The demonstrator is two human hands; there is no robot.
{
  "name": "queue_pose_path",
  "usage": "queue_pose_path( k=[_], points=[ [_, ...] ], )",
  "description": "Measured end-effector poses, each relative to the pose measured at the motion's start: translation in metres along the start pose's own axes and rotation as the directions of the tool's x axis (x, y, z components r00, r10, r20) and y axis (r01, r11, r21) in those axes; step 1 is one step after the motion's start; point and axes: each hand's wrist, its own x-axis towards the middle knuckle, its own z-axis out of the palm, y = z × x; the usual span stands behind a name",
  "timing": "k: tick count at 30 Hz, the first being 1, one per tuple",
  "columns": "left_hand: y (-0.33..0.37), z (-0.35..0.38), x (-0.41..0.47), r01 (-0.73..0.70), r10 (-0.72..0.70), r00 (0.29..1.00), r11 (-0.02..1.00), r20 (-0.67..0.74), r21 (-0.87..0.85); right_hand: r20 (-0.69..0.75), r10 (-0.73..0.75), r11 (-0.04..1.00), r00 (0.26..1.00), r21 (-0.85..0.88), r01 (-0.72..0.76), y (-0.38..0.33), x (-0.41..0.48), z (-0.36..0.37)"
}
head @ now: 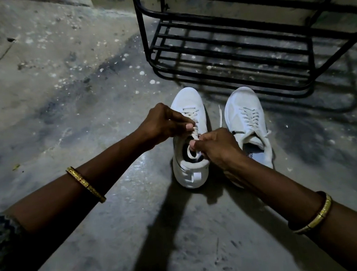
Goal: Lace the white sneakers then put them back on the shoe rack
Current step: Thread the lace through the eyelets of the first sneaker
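Observation:
Two white sneakers stand side by side on the concrete floor, toes pointing away from me. Over the left sneaker (188, 103), my left hand (162, 121) pinches a white lace (195, 134) near the upper eyelets. My right hand (216, 146) pinches the same lace above the shoe's opening. A loose lace end sticks up between the shoes. The right sneaker (246, 114) stands untouched with its lace threaded through the eyelets. The black metal shoe rack (229, 40) stands just beyond the shoes.
The rack's lower bar shelves hold nothing in view. Stained, speckled concrete floor (57, 93) spreads to the left and in front of me. A wall base runs along the top. I wear a gold bangle on each wrist.

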Motion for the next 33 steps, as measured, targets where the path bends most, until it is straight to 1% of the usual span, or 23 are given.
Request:
queue_pose_path(
  k=[2,5,7,11,17,20,26,29,31,33],
  points=[
    [-0.002,-0.007,0.004,0.006,-0.006,1.0,1.0,-0.004,0.003,0.008,-0.02,1.0,1.0,-0.009,0.02,0.005,0.0,-0.006],
    [-0.005,-0.008,0.007,0.006,-0.005,0.999,1.0,-0.038,0.013,-0.059,-0.154,0.974,0.986,-0.178,0.141,0.011,-0.004,-0.009],
    [-0.004,-0.002,0.01,-0.042,0.046,0.996,0.998,-0.071,0.048,-0.078,-0.222,0.946,0.972,-0.257,0.195,0.012,-0.006,-0.008],
    [-0.005,0.001,0.018,-0.12,0.14,0.986,0.974,-0.091,0.191,-0.071,-0.28,0.91,0.957,-0.338,0.241,0.012,-0.007,-0.004],
    [-0.002,0.003,0.019,-0.15,0.216,0.965,0.918,-0.146,0.368,-0.033,-0.365,0.837,0.931,-0.449,0.312,0.012,-0.009,-0.001],
    [-0.001,0.002,0.019,-0.144,0.228,0.961,0.897,-0.158,0.418,-0.032,-0.411,0.802,0.911,-0.487,0.345,0.013,-0.011,0.0],
    [-0.003,0.005,0.018,-0.129,0.227,0.959,0.884,-0.172,0.449,-0.032,-0.449,0.76,0.893,-0.539,0.363,0.012,-0.01,0.001],
    [-0.007,0.006,0.019,-0.127,0.213,0.963,0.901,-0.168,0.415,-0.033,-0.431,0.755,0.902,-0.56,0.34,0.01,-0.009,0.001],
    [-0.008,0.005,0.018,-0.148,0.213,0.969,0.907,-0.125,0.395,-0.028,-0.395,0.767,0.918,-0.56,0.313,0.009,-0.008,-0.001],
    [-0.008,0.001,0.017,-0.174,0.209,0.976,0.912,-0.057,0.371,-0.003,-0.342,0.804,0.94,-0.518,0.291,0.008,-0.009,-0.005]
  ],
)
